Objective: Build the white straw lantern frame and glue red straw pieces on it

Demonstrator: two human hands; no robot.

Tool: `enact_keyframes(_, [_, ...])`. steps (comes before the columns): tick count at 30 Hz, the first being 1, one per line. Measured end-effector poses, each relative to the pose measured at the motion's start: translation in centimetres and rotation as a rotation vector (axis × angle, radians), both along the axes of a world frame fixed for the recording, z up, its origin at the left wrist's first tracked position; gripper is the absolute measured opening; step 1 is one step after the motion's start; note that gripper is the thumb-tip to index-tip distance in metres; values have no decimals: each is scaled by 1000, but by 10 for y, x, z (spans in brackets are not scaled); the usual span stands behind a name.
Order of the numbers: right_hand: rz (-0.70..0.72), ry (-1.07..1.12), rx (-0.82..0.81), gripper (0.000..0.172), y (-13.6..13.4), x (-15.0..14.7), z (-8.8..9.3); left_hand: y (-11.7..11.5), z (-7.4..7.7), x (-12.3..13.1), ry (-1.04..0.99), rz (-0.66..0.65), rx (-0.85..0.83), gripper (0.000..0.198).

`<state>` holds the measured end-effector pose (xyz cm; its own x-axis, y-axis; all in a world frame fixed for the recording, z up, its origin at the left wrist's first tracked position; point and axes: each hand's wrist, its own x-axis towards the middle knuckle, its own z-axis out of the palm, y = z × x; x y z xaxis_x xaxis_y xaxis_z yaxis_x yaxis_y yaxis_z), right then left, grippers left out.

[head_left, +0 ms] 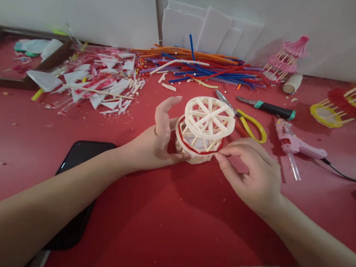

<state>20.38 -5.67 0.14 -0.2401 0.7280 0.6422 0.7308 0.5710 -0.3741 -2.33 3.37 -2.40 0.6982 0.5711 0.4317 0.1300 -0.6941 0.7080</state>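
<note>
A cream two-tier round model [209,116] made of thin sticks stands upright between my hands, with a spoked wheel shape on top. Round its lower ring runs a red pipe cleaner [192,147]. My left hand [160,142] grips the model's left side, thumb low at the front and index finger raised behind. At the ring's right edge, my right hand [250,171] pinches thumb and forefinger together on the end of the red pipe cleaner; the exact tip is hidden by the fingers.
Behind lie coloured pipe cleaners [206,69], scissors [253,126], a craft knife [274,110] and a pink glue gun [295,140] with a cord. Paper and plastic scraps [103,80] are heaped left. A phone [74,198] lies under my left forearm. Finished tiered models [286,60] stand right.
</note>
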Motion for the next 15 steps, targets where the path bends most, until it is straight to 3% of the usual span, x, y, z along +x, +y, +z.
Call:
enact_keyframes(7, [-19, 6, 1, 8, 0, 2, -2, -1, 3, 0, -3, 46, -12, 92])
enact_keyframes(11, [23, 0, 22, 11, 1, 5, -4, -1, 3, 0, -1, -1, 18, 99])
enact_keyframes(15, [80, -27, -2, 20, 2, 7, -4, -1, 2, -2, 32, 32, 94, 104])
